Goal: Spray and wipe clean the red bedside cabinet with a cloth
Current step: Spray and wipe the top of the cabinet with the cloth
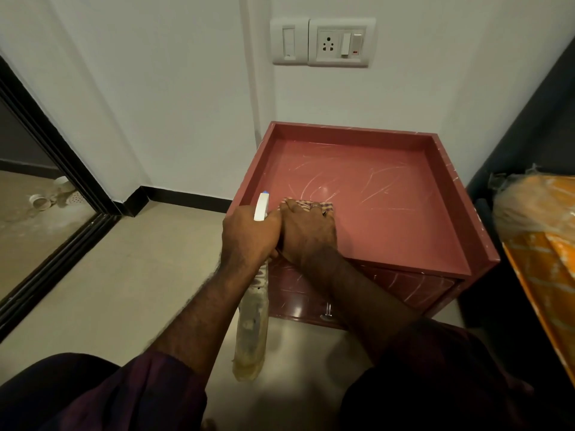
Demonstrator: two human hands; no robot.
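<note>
White wall (155,73) with socket panel (340,42), black skirting (183,199), beige floor (140,275), black-framed glass (31,231) at left.

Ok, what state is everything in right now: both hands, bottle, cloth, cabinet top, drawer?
left hand: grips the spray bottle near its top.
spray bottle: upright, nozzle up, off the front left corner of the cabinet.
right hand: flat, pressing on the cloth.
cloth: checked, lying on the cabinet top near its front left corner.
cabinet top: marked with white streaks.
drawer: looks shut, front streaked too.
</note>
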